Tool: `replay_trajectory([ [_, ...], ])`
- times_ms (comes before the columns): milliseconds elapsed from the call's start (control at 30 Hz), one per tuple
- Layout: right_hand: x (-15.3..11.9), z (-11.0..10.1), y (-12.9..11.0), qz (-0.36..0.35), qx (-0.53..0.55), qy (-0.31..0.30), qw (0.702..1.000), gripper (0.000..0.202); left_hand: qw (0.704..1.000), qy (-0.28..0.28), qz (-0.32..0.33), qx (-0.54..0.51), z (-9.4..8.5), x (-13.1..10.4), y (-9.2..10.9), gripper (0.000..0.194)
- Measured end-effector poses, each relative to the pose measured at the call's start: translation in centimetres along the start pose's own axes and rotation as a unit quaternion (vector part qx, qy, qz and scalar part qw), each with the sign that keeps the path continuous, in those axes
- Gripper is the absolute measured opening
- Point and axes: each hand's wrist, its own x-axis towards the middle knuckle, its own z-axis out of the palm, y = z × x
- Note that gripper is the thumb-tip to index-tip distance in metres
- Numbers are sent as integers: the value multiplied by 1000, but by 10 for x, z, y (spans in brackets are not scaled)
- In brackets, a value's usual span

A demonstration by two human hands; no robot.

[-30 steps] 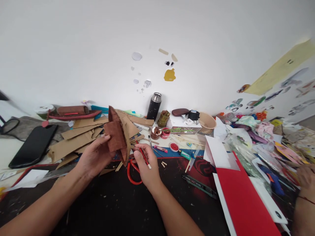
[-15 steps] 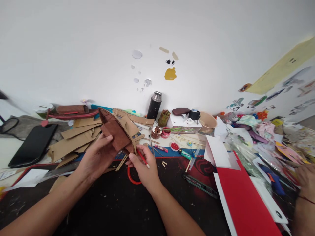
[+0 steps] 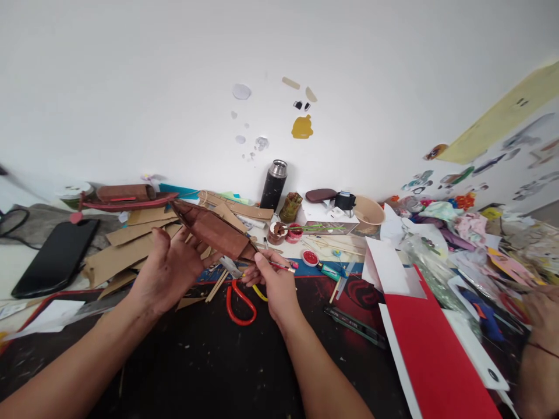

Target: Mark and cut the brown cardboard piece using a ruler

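Observation:
A small brown model boat (image 3: 218, 231) with a pointed end is held up in front of me, tilted down to the right. My right hand (image 3: 276, 283) pinches its lower right end between thumb and fingers. A thin red stick with a pale tip (image 3: 283, 266) also sticks out from that hand. My left hand (image 3: 168, 270) is open, palm up and thumb apart, its fingertips partly behind the boat; whether they touch it I cannot tell. Below are scissors (image 3: 241, 308) with red and yellow handles, close to my right fingers; their blades are partly hidden.
Cardboard pieces (image 3: 124, 247) and a black phone (image 3: 55, 256) lie on the left. Behind stand a black flask (image 3: 274, 185) and a brown paint jar (image 3: 277, 233). Right are a cutter knife (image 3: 354, 327), a red sheet (image 3: 430, 349) and another person's hand (image 3: 541, 314).
My left hand has loosened from the boat and spread its fingers. The boat has turned flatter, its lower end moving right with my right hand. The scissors' handles show more fully.

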Motion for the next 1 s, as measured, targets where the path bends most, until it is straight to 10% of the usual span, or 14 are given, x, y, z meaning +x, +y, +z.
replay_trajectory([
  [433, 8, -11, -7, 33, -5, 16, 999, 63, 995, 47, -4, 93, -24, 7, 37, 96],
  [700, 9, -14, -5, 26, -79, -7, 996, 66, 962, -67, -151, 218, -60, 3, 58, 111],
  [1000, 3, -6, -1, 87, -121, -89, 985, 50, 924, -117, -230, 282, -60, -1, 42, 70],
])
